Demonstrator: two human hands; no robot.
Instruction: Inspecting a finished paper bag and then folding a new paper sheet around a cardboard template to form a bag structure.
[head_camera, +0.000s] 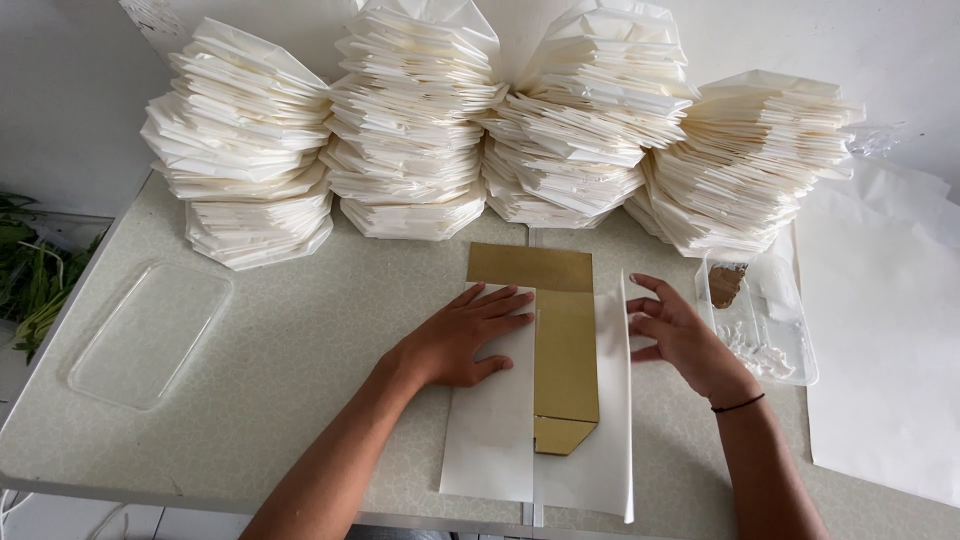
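here, nearest the table's front edge: a sheet of white paper (492, 440) lying flat on the pale speckled table (300, 380), with a gold-brown card template (563, 345) laid along its middle. left flap already folded in over the card's left edge. left hand (462, 340) pressed flat on that flap, palm down, fingers spread and pointing right, gripping nothing. right flap (622, 400) standing upright on its crease beside the card's right edge. right hand (682, 338) just behind that raised flap, fingers loosely parted and touching it, not clamped around it; thin black band on the wrist. further right, a clear plastic tray (790, 375) with small white bits and a brown piece inside, just beside the right hand. beyond that, loose white sheets (880, 350) covering the table's right end. at far left, an empty-looking clear lid (150, 335), well apart from both hands. farthest back, against the wall, four tall stacks of folded white paper pieces (420, 130) in a row.
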